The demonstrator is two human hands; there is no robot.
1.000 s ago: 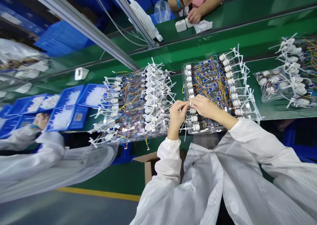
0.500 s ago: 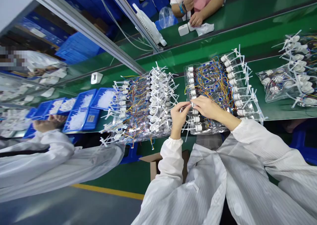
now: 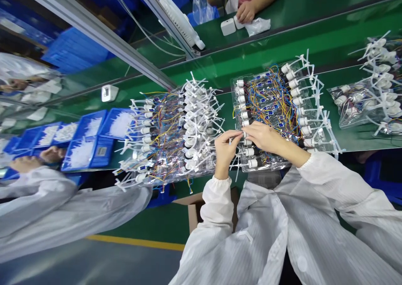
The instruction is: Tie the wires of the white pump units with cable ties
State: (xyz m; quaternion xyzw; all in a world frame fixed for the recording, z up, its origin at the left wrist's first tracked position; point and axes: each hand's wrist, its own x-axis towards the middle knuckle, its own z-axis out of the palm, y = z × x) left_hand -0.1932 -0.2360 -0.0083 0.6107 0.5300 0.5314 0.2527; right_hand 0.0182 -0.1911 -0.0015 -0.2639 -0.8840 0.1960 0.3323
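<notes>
My left hand (image 3: 225,147) is closed in a pinch at the left edge of the nearer wired tray. What lies between its fingertips is too small to make out. My right hand (image 3: 263,137) reaches over the tray, its fingertips closed around a white cylindrical part (image 3: 245,134) and meeting those of my left hand. More white cylinders with black ends line both sides of this clear plastic tray (image 3: 278,164). Yellow, blue and red wires (image 3: 284,96) tangle across its middle. White cable ties (image 3: 318,94) stick out along its right side, and several show below my left hand.
To the left stands another wired tray full of tied white parts (image 3: 194,126). Blue bins (image 3: 103,153) of cable ties lie farther left, near a co-worker's hands (image 3: 27,163). A bagged bundle (image 3: 354,103) sits right. Across the bench, another person's hand (image 3: 246,12) touches white boxes.
My view has shifted slightly, so the left-hand bins and tray appear farther left. My two hands stay pinched together at the same place. The person opposite has moved one hand lower.
</notes>
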